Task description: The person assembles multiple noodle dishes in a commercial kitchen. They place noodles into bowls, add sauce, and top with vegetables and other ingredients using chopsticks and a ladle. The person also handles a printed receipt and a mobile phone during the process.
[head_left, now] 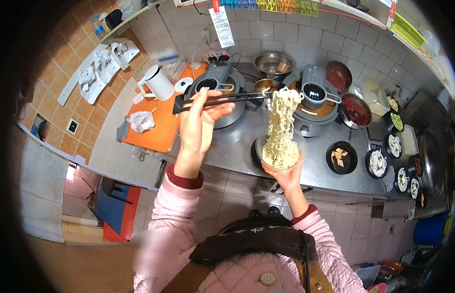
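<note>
Black chopsticks (237, 97) are gripped in my left hand (199, 124), their tips pointing right. From those tips hangs a long bunch of pale curly noodles (281, 122), running down into a bowl. My right hand (288, 177) cups this clear round bowl (303, 144) from below and its near side, over the front edge of the counter. More noodles lie heaped inside it. Just behind the noodles stands a grey round cooker (310, 128) with a handled pan and a lit display. Another similar cooker (230, 117) is beyond my left hand.
A steel counter (315, 171) runs along the tiled wall. On its right are a black bowl of tan pieces (341, 157), several small dark bowls and pans of red food (357, 110). A steel basin (274, 63) stands behind. At left, a white jug (157, 83) sits on an orange surface (159, 134).
</note>
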{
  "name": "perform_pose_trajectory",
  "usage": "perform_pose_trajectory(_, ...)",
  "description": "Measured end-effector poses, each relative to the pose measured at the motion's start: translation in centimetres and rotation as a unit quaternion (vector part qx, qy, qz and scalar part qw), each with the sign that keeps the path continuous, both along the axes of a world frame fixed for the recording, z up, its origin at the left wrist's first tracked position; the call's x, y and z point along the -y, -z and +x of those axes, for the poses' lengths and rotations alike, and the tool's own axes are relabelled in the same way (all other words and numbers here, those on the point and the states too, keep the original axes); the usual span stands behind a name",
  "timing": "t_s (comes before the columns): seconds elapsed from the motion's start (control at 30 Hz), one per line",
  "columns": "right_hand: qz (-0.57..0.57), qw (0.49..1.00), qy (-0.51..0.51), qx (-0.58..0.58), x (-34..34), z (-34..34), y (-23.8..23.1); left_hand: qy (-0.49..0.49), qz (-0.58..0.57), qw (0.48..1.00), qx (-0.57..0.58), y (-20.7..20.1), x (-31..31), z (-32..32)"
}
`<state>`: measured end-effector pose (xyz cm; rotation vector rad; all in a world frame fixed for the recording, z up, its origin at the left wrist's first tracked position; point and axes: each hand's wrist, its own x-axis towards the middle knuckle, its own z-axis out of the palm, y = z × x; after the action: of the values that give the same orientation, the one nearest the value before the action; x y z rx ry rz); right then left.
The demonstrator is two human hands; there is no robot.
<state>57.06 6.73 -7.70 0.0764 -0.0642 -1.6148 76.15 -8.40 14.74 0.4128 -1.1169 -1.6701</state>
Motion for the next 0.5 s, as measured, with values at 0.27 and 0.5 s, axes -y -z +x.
perform_pose_trajectory(0.27, -0.003, 1.0, -0.02, 0.002, 0.7, -2.2, -0.3, -0.03, -0.076, 0.997, -0.002, -4.9, -1.3, -2.7)
perform_pose_trajectory(0.5, -0.002, 0.999, -0.02, -0.038, 0.8, -4.3, -0.2, -0.06, -0.148, 0.987, -0.002, -8.6, -1.5, -4.1)
